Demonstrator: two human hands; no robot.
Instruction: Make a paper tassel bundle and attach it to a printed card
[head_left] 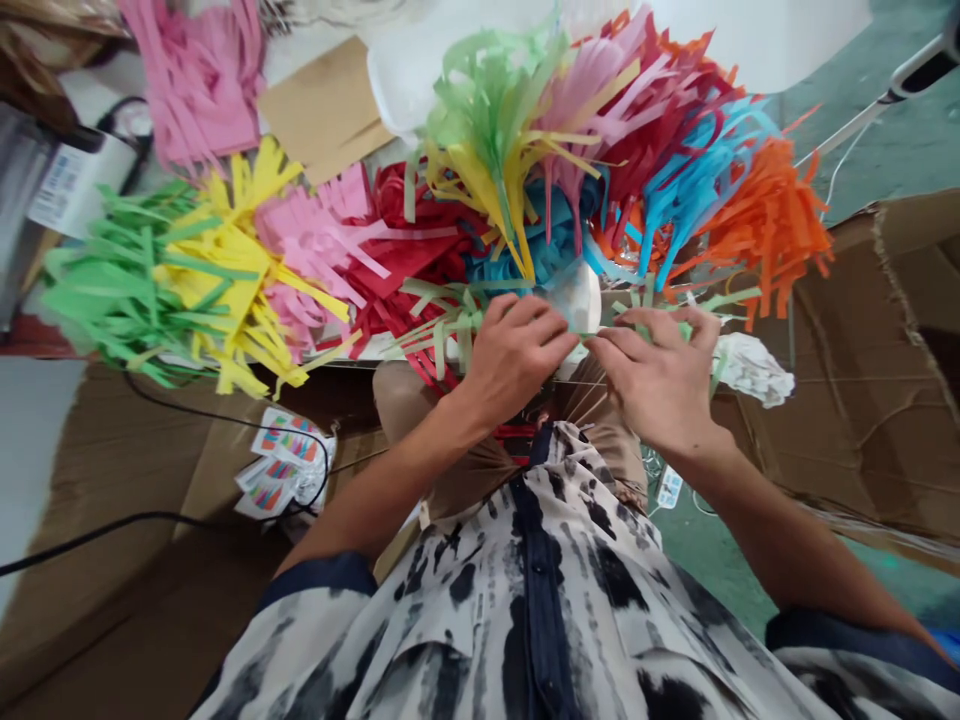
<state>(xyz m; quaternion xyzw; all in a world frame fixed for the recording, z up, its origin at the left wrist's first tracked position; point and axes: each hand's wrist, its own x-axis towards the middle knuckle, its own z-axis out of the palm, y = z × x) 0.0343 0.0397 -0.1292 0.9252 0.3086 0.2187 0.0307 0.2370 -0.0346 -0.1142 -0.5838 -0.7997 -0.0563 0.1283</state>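
Observation:
My left hand (pixel 511 352) and my right hand (pixel 660 372) meet at the table's front edge, above my lap. Both pinch a light green tissue-paper tassel (pixel 466 318), its narrow middle stretched between my fingertips. Loose fringe fans out beyond each hand; my fingers hide part of it. Just behind lie finished-looking tassels: a green one (pixel 491 95) over a yellow one (pixel 517 195), a pink one (pixel 592 85), a dark red one (pixel 649 145), a blue one (pixel 701 175) and an orange one (pixel 772 225).
Fringed paper piles in green (pixel 124 290), yellow (pixel 232 275), pink (pixel 319 235) and red (pixel 405 255) line the table's left side. More pink strips (pixel 199 85) and a brown card (pixel 326 110) lie farther back. Cardboard boxes (pixel 877 390) flank me; a black cable (pixel 161 517) hangs left.

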